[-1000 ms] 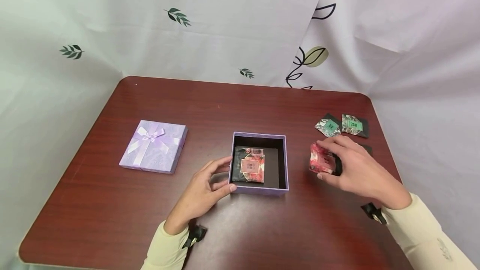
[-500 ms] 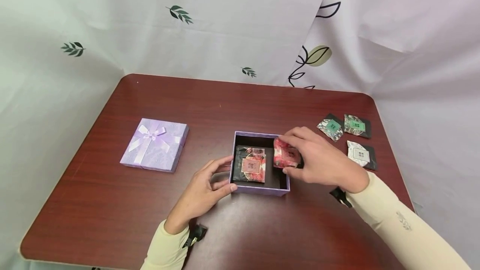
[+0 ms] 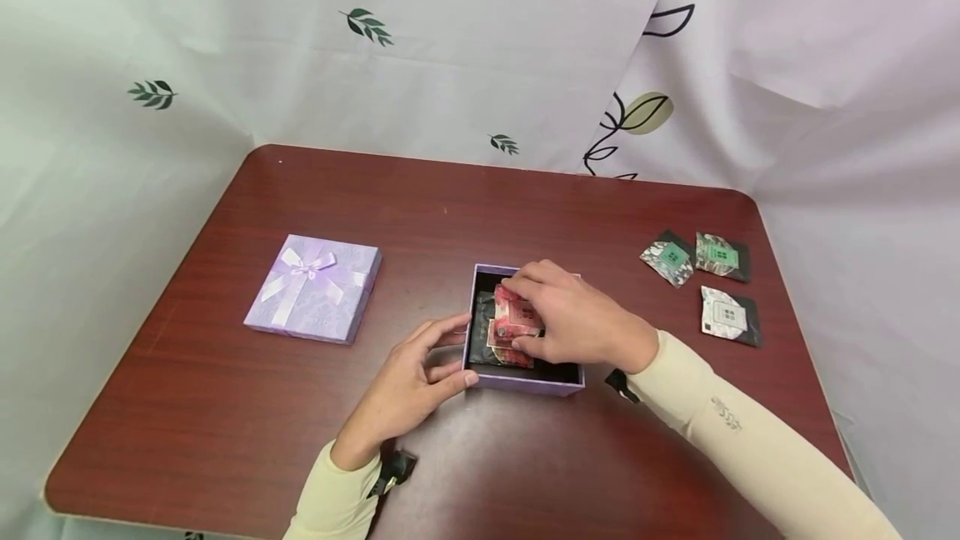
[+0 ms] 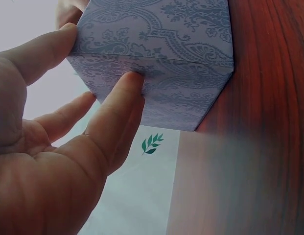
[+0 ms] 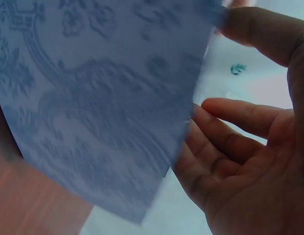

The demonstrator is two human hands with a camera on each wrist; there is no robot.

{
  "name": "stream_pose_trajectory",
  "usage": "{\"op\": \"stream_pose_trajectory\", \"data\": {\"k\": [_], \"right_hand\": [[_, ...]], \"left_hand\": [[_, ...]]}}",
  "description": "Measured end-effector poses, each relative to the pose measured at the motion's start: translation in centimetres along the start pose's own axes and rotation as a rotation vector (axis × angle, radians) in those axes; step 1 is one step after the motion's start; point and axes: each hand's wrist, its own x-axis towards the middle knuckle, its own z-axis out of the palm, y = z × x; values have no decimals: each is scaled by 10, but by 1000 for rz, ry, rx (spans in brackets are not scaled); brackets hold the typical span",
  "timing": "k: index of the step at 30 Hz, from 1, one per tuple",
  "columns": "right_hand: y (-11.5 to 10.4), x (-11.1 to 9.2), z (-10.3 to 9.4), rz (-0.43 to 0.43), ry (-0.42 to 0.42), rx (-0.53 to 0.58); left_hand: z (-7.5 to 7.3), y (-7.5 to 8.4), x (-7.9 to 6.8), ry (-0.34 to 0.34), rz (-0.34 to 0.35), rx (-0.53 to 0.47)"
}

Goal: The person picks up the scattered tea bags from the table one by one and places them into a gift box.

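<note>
My right hand (image 3: 558, 315) pinches a red and black sachet (image 3: 517, 313) inside the purple patterned box (image 3: 517, 383). The sachet hangs over another red and black sachet (image 3: 483, 348) lying at the left of the box; its own right part is hidden by the hand. In the right wrist view, a box wall (image 5: 103, 98) blocks sight of the held sachet. My left hand (image 3: 408, 377) rests against the box's left side, its thumb near the front corner. Extended fingertips touch the patterned wall (image 4: 181, 83) in the left wrist view.
On the left of the table (image 3: 225, 432) lies a purple lid (image 3: 315, 288) with a ribbon bow. At the right are two green-labelled sachets (image 3: 670, 258) and a white-labelled sachet (image 3: 727, 315). A white curtain (image 3: 420, 90) with leaf prints hangs behind.
My right hand has carried the red sachet leftward from the right of the table into the box, over the sachet there. The white-labelled sachet came into full view. My left hand stayed at the box.
</note>
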Motion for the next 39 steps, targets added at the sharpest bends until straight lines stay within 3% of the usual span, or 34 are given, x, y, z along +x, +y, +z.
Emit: {"op": "stream_pose_trajectory", "data": {"k": [13,39], "right_hand": [[-9,21,23,-50,-6,-49],[-9,30,47,-104,-18,-90]], "left_hand": [[0,0,-1,-1,13,14],[0,0,-3,-7,31,39]]}}
